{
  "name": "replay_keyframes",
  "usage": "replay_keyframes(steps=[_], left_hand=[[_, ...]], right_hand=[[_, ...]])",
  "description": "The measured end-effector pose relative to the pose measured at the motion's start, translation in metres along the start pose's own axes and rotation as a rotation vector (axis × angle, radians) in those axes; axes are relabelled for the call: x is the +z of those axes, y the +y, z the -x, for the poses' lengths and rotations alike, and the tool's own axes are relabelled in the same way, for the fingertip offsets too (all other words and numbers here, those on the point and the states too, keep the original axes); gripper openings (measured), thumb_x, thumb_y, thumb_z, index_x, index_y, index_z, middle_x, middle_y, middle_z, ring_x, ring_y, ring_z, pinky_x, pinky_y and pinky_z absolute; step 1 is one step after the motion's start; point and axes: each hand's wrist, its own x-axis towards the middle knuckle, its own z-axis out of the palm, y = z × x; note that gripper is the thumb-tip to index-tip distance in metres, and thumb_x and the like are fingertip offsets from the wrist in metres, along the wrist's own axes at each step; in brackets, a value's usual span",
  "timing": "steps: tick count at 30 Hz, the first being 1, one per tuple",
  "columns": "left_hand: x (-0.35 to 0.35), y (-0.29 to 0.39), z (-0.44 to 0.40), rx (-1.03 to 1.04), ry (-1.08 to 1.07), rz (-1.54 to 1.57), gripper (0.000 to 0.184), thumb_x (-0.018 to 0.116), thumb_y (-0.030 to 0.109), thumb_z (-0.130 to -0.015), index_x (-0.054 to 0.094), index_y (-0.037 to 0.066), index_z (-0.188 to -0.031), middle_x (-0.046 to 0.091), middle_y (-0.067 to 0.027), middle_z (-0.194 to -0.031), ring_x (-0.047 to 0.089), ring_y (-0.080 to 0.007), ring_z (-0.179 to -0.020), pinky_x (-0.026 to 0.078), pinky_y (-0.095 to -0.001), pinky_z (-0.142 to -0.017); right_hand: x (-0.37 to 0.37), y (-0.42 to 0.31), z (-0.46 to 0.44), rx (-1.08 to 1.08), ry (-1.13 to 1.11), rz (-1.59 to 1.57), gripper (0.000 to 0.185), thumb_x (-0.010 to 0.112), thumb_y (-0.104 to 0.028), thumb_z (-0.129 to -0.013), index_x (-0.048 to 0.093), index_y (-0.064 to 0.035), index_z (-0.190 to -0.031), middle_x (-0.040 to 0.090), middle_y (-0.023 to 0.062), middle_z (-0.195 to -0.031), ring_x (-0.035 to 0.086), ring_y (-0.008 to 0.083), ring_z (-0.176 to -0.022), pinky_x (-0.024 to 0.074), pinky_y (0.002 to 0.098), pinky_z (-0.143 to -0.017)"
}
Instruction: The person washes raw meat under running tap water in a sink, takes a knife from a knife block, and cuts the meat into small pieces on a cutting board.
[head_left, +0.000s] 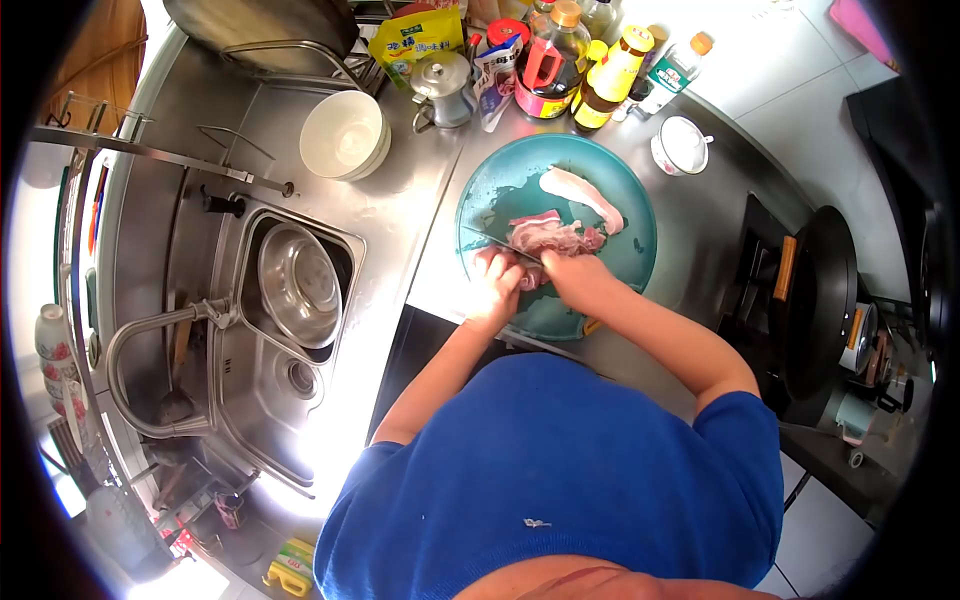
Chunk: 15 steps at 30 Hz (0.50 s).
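Observation:
A round teal cutting board [632,190] lies on the counter in front of me. My right hand [568,274] is closed round a knife, whose thin blade [500,243] points left across the board. With curled fingers, my left hand [496,284] holds down a piece of raw meat [530,278] beside the blade. Just beyond the knife lies a pile of sliced raw meat [552,236]. A long pale strip of meat [585,194] rests farther back on the board. The knife's handle is hidden by my right hand.
On the left are a sink [262,400] with a metal basin [300,285] and a white bowl [345,136]. Sauce bottles [612,78] and a metal pot [442,88] line the back. A lidded white cup [682,146] stands right of the board; a black wok [825,300] sits far right.

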Motion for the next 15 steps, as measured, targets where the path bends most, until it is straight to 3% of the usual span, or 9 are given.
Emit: replay_keyframes(steps=[1,5,9,11,13,15], left_hand=[[-0.001,0.001,0.000,0.001,0.001,0.000,0.024,0.062,0.000,-0.061,0.062,0.008,-0.084,0.057,-0.0093,-0.098,0.048,-0.0336,-0.100,0.040,-0.0431,-0.085],[0.000,-0.003,-0.002,0.013,-0.014,0.016,0.022,0.062,0.002,-0.061,0.062,0.008,-0.082,0.057,-0.0087,-0.096,0.049,-0.0330,-0.099,0.040,-0.0430,-0.085],[-0.009,-0.002,-0.005,0.079,-0.150,0.091,0.017,0.062,0.000,-0.060,0.058,0.009,-0.075,0.057,-0.0058,-0.089,0.049,-0.0311,-0.097,0.040,-0.0410,-0.082],[-0.020,-0.003,-0.007,0.138,-0.176,0.135,0.018,0.061,-0.003,-0.061,0.056,0.009,-0.073,0.057,-0.0061,-0.087,0.051,-0.0318,-0.092,0.040,-0.0409,-0.080],[-0.030,-0.019,-0.004,0.083,-0.173,0.298,0.022,0.059,-0.009,-0.064,0.055,0.008,-0.077,0.057,-0.0056,-0.086,0.055,-0.0263,-0.086,0.044,-0.0356,-0.076],[-0.048,-0.031,-0.001,-0.308,-0.078,0.702,0.029,0.054,-0.017,-0.066,0.055,0.006,-0.084,0.060,-0.0071,-0.082,0.058,-0.0205,-0.083,0.047,-0.0314,-0.070]], right_hand=[[-0.006,0.003,0.016,0.102,-0.120,0.046,0.017,0.055,-0.009,-0.079,0.046,-0.0012,-0.091,0.063,0.0171,-0.073,0.064,0.0340,-0.071,0.0500,0.0423,-0.058],[0.003,0.009,0.042,0.228,-0.171,0.067,0.016,0.055,-0.009,-0.079,0.047,-0.0018,-0.091,0.063,0.0180,-0.073,0.065,0.0334,-0.068,0.0505,0.0424,-0.059],[0.022,-0.013,-0.016,0.056,0.148,-0.059,0.014,0.053,-0.007,-0.078,0.047,-0.0030,-0.089,0.064,0.0178,-0.073,0.065,0.0322,-0.068,0.0515,0.0415,-0.061],[0.022,-0.010,-0.014,0.061,0.154,-0.040,0.014,0.053,-0.006,-0.077,0.047,-0.0030,-0.089,0.064,0.0175,-0.073,0.066,0.0326,-0.069,0.0513,0.0415,-0.060],[0.018,-0.009,-0.002,0.073,0.149,-0.011,0.014,0.053,-0.006,-0.077,0.047,-0.0030,-0.089,0.064,0.0172,-0.072,0.066,0.0329,-0.070,0.0512,0.0415,-0.059],[0.009,-0.011,0.020,0.159,0.006,-0.014,0.015,0.054,-0.005,-0.076,0.047,-0.0033,-0.089,0.064,0.0178,-0.075,0.065,0.0332,-0.073,0.0509,0.0417,-0.061]])
